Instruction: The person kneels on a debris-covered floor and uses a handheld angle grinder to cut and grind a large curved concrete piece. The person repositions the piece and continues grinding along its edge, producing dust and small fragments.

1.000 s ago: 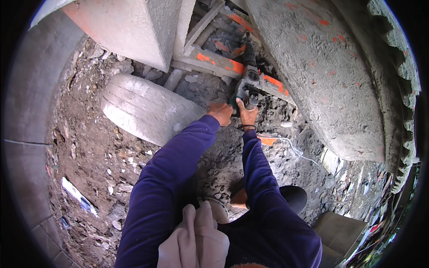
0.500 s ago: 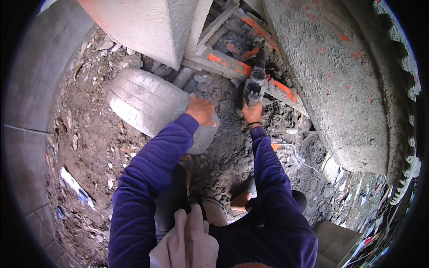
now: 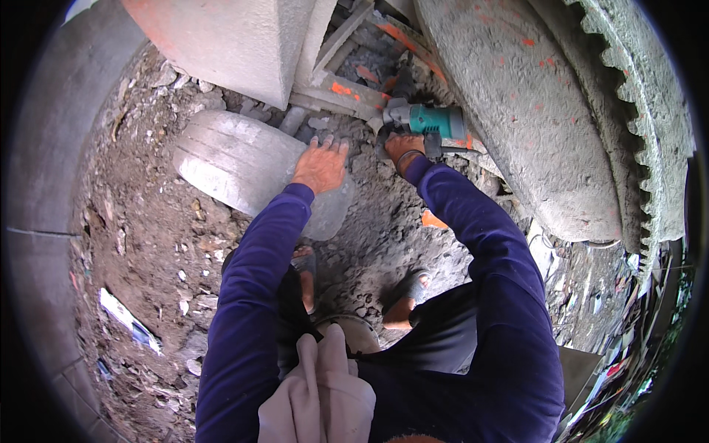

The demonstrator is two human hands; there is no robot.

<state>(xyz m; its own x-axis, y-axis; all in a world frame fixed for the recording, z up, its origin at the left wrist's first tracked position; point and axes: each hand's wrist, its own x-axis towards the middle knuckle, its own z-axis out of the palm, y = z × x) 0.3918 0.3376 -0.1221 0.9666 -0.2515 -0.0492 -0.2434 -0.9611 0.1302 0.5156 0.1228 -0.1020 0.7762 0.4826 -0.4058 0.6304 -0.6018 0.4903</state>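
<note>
A teal corded power tool (image 3: 436, 120) with a grey gear head lies crosswise above the dirt, by the orange-splashed steel frame (image 3: 347, 97). My right hand (image 3: 405, 145) is wrapped round its dark handle part. Its working end, among the dark rubble of the frame, cannot be made out. To the left, my left hand (image 3: 321, 164) lies flat on a dust-covered grey tyre (image 3: 229, 151), fingers stretched out.
A large cement-crusted drum (image 3: 524, 111) with a toothed ring (image 3: 628, 122) looms at the right. At upper left hangs a grey block-shaped housing (image 3: 221, 44). Rubble and dirt cover the ground; an orange piece (image 3: 434, 220) lies near my right foot (image 3: 402, 306).
My right hand has turned the power tool so its teal body points right, and my elbow has swung outward. My left hand has flattened out on the tyre.
</note>
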